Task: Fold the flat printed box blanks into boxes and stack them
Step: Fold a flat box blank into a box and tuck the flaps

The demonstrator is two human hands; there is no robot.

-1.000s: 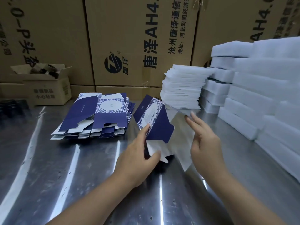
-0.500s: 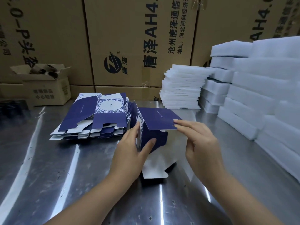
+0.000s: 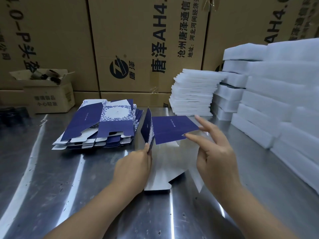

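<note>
**Two hands bend a blue box blank**

A dark blue and white card box blank (image 3: 172, 130) sits in the middle of the shiny metal counter (image 3: 51, 187), half folded. Its white inside lies flat on the counter, and one dark blue flap is tipped up over it.

The left hand (image 3: 133, 168) grips the left edge of the box blank. Its fingers are curled and the thumb tip presses on the fold. The right hand (image 3: 215, 152) pinches the right end of the blue flap between the thumb and the long fingers (image 3: 207, 125), which are held close together on the card.

Just to the left, not touching, is a messy pile of flat blanks (image 3: 100, 126) in the same blue and white. Behind the hands stands a stack of thin white foam sheets (image 3: 193, 95). Thick white foam blocks (image 3: 276, 94) are piled along the right side.

Tall brown cardboard cartons (image 3: 138, 40) with black letters fill the back. A small open brown box (image 3: 46, 92) sits at the back left.
</note>
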